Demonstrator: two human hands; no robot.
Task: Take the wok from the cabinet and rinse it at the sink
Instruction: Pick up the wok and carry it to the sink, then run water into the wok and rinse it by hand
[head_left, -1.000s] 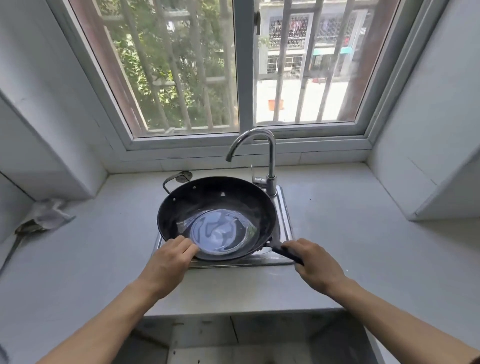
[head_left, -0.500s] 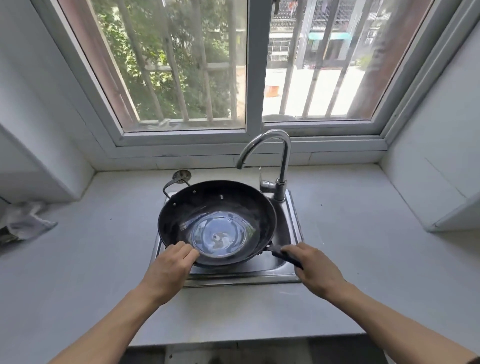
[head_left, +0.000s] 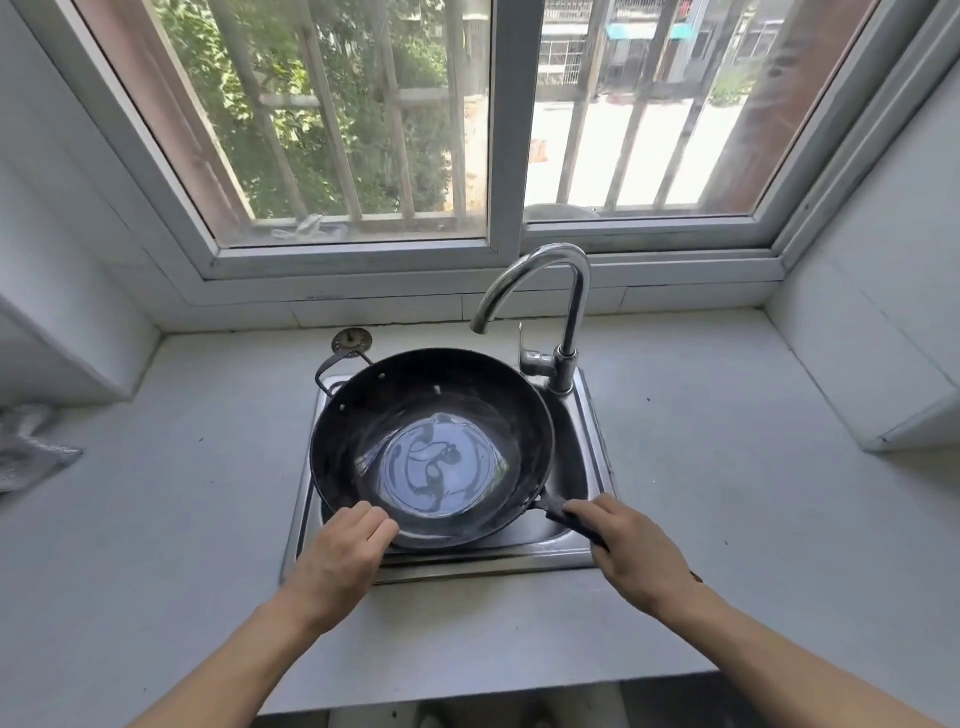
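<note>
In the head view, the black wok (head_left: 431, 447) sat over the steel sink (head_left: 597, 452) at the centre of the frame, a shallow pool of water in its bottom, the faucet (head_left: 535, 291) spout just above its far rim. The left hand (head_left: 343, 558) curled over the near rim; the right hand (head_left: 631, 551) wrapped the long handle (head_left: 558, 512). Swirling well probably meant keeping the wok level and low, so water stayed off the grey surface (head_left: 182, 519).
</note>
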